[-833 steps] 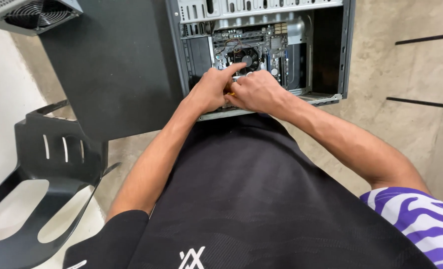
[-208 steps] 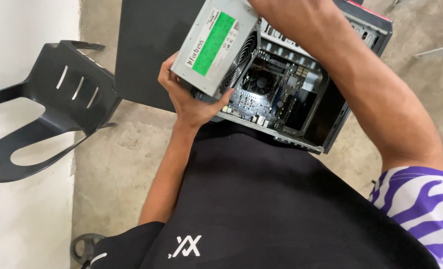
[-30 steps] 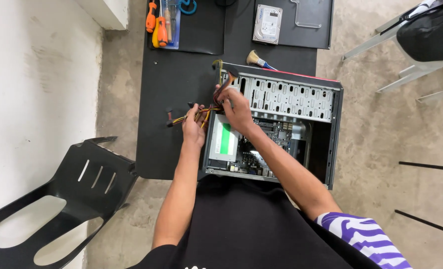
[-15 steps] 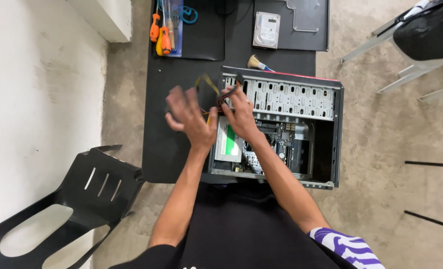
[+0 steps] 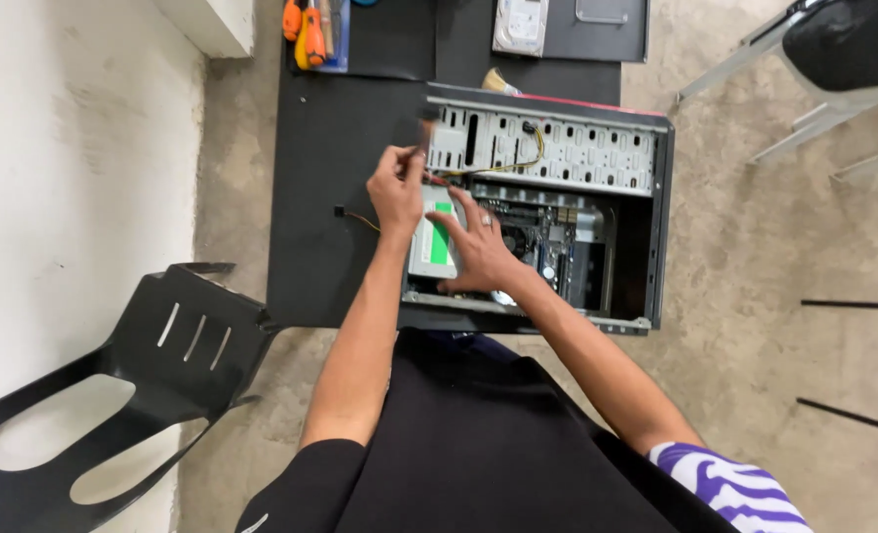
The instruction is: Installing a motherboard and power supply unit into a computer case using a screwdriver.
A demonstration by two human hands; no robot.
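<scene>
An open black computer case [image 5: 656, 227] lies on a black table [image 5: 315, 227]. Inside its left end sits a grey power supply [image 5: 429, 259] with a green label. My right hand [image 5: 473, 252] rests flat on the power supply, fingers spread. My left hand [image 5: 396, 188] is closed on a bundle of cables [image 5: 439, 180] at the case's left edge. Yellow and red wires [image 5: 518, 166] run from there across the drive bays. The motherboard with its round fan [image 5: 523, 237] shows to the right of my right hand.
A black plastic chair [image 5: 113, 415] stands at the lower left. Orange-handled tools [image 5: 305, 25] and a hard drive [image 5: 521, 25] lie at the table's far end, with a brush [image 5: 498, 81] behind the case. Another chair [image 5: 834, 59] is at the upper right.
My left hand, spread above the table half a second ago, has closed on the cables at the case's edge. My right hand has dropped from the cables onto the power supply.
</scene>
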